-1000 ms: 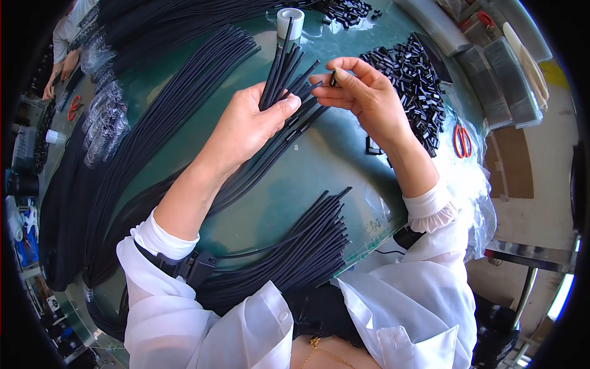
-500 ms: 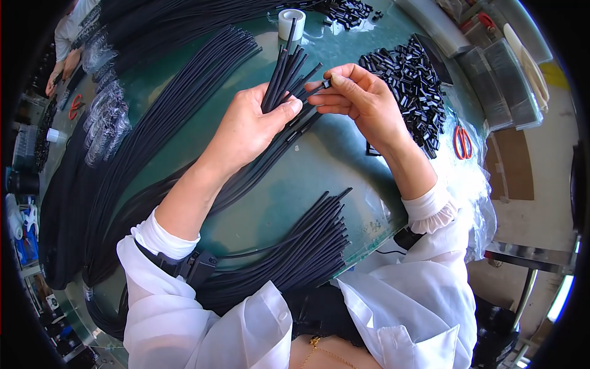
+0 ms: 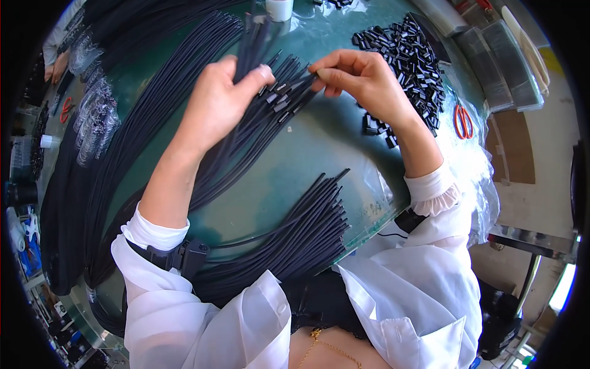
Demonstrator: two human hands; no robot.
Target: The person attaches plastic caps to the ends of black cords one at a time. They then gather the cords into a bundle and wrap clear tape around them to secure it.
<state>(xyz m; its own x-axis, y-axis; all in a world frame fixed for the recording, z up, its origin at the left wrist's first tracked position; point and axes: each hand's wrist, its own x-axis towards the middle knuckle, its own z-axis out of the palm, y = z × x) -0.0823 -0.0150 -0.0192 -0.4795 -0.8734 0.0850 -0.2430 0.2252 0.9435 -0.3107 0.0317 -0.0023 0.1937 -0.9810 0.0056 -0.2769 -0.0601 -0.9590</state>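
Note:
My left hand is closed round a bunch of thin black cords, whose upper ends are smeared by motion. To its right, my right hand pinches the end of a black cord at its fingertips; whether a sleeve sits on that end cannot be made out. Between the two hands lie several cords with short shiny black sleeves on them. A heap of loose black sleeves is spread on the table just beyond my right hand.
Another bundle of black cords lies near the table's front edge. Long cords and clear plastic wrap cover the left side. Red-handled scissors lie at the right. A white roll stands at the back. A co-worker's hand shows far left.
My left hand has moved left with its bunch, away from my right hand. The cords with sleeves now show between them. My right hand has shifted slightly, still pinching.

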